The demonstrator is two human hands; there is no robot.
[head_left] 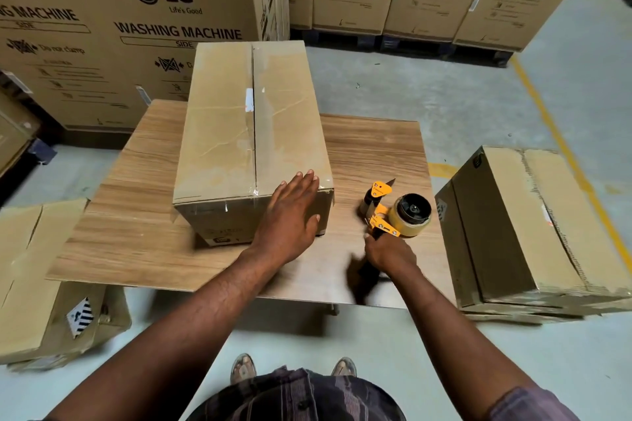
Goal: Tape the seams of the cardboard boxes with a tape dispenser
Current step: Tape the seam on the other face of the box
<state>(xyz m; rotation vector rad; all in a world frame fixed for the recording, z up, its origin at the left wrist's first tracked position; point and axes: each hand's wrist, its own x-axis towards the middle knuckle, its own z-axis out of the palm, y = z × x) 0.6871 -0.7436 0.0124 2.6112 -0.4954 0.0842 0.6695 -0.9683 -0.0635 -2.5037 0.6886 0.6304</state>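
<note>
Left hand (290, 212) flat, fingers straight, pressing the near right corner of the cardboard box (239, 120), which sits mid-counter (372, 147). Right hand (390, 255) curled round the handle of my tape dispenser (396, 212), just right of the box.

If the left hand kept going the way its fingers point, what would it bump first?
The cardboard box; the left hand seems to touch its near right corner already, though depth is unclear.

Dark plaid shirt (301, 396), short sleeve (533, 403), bare forearms (219, 297), grey sandals (242, 367)
</note>
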